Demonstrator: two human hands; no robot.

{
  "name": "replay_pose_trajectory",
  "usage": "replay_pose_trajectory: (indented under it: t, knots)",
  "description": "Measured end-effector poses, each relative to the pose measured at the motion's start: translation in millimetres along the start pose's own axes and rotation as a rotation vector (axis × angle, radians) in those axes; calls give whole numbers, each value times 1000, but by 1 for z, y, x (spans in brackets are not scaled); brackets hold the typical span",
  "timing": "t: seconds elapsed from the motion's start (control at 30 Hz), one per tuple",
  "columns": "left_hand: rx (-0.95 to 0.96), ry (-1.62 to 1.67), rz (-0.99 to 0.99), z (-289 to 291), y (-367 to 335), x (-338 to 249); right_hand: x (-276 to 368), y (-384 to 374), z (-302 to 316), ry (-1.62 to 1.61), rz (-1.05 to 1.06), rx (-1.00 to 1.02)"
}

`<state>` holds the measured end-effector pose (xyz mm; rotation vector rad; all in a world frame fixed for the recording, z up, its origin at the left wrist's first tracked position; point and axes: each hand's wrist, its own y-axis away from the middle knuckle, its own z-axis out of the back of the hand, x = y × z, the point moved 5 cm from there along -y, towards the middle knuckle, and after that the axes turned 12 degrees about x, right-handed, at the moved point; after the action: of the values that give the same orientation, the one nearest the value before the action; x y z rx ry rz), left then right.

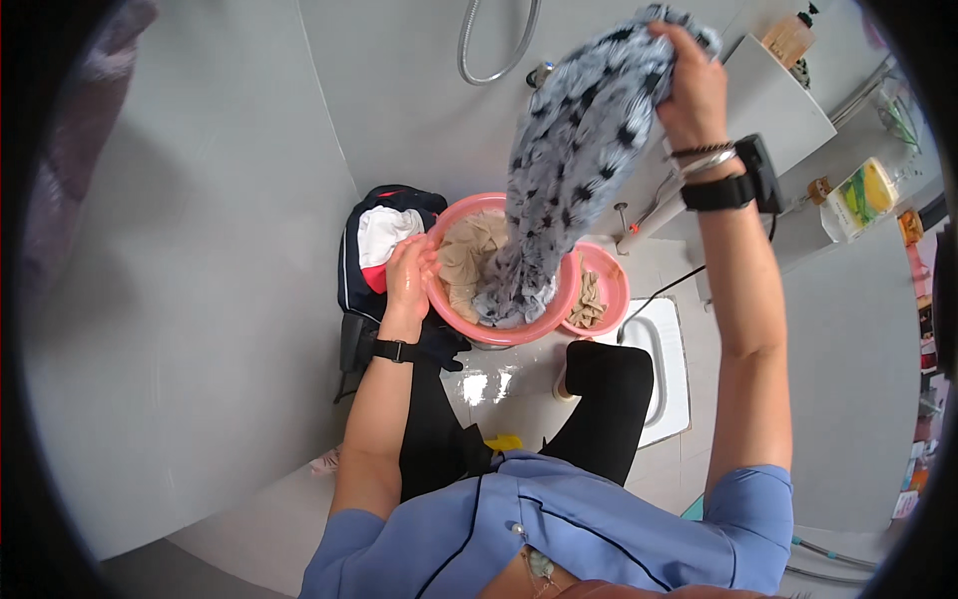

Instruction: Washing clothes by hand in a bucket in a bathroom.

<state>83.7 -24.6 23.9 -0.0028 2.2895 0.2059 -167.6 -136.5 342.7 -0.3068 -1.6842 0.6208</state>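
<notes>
High at the upper right, my right hand (691, 85) grips one end of a wet grey garment with black spots (584, 135). The garment hangs down at a slant, its lower end lying in a large pink basin (504, 336). Beige cloth (469, 262) is in the basin's left part, next to the spotted fabric. My left hand (410, 275) is at the basin's left rim, wet, with its fingers stretched out and nothing held. Whether it touches the rim I cannot tell.
Dark, white and red clothes (391, 235) are piled left of the basin. A smaller pink basin (621, 283) with beige cloth (587, 302) stands at its right. Beyond are a white squat toilet (671, 374), a thin black cable (664, 290) and a white shelf (783, 105). A shower hose (466, 50) hangs behind.
</notes>
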Motion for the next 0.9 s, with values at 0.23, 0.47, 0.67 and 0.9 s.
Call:
replay_pose_trajectory:
  t: [0.23, 0.47, 0.67, 0.9]
  knots:
    - [-19, -25, -21, 11, 15, -30, 76, -23, -40, -204, 146, -51]
    - [-61, -41, -13, 27, 0, 0, -33, 54, -19, 155, -104, 168]
    - [-99, -56, 85, 25, -17, 39, -251, 207, 23, 725, -274, 90]
    - [-115, -133, 207, 36, -40, 63, -332, 276, 11, 1199, -442, 325]
